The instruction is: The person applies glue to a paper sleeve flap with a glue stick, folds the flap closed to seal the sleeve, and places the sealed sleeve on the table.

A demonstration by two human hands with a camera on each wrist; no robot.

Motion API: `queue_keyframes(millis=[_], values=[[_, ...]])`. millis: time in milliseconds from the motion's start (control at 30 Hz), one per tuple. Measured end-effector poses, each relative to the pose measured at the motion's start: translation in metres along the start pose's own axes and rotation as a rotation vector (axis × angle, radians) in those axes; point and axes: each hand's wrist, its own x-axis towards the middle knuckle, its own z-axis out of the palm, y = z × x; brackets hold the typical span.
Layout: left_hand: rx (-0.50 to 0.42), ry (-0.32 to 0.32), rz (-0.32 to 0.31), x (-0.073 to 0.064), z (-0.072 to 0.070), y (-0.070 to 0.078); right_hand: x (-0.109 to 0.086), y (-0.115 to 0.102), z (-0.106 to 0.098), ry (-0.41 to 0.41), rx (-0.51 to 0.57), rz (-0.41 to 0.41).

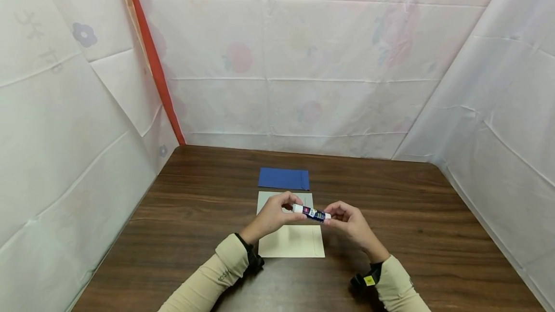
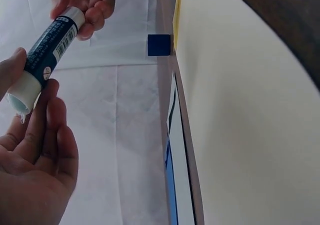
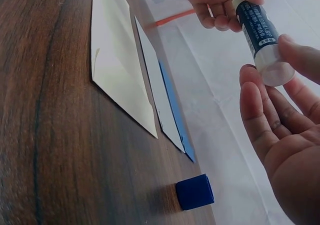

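A glue stick [image 1: 314,214] with a dark blue label and white ends is held between both hands above the envelopes. My left hand [image 1: 272,214] pinches its uncapped end, where the left wrist view shows a hollow rim with a clear strand of glue. The right hand [image 1: 354,227] grips the pale base at the other end between thumb and fingers. Below them, a cream envelope [image 1: 292,244] lies nearest me. Behind it, a pale grey envelope [image 1: 265,198] is partly hidden by the left hand, and a blue envelope [image 1: 282,178] lies farthest back.
A small dark blue cap [image 3: 195,192] stands on the table near the envelopes' right ends, hidden in the head view. The brown wooden table [image 1: 195,196] is bordered by white patterned sheets [image 1: 286,61] at the back and sides. A red strip [image 1: 151,57] runs down the back left corner.
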Motion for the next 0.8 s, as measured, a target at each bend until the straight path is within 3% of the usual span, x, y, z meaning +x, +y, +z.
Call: queue_keyframes(millis=[400, 800], values=[[-0.011, -0.037, -0.007, 0.0023, -0.0008, -0.0024, -0.0018, 0.0017, 0.0006, 0.004, -0.004, 0.019], [0.009, -0.026, -0.005, 0.0013, -0.0004, 0.0028, -0.0006, -0.0031, 0.0058, -0.090, -0.060, -0.030]])
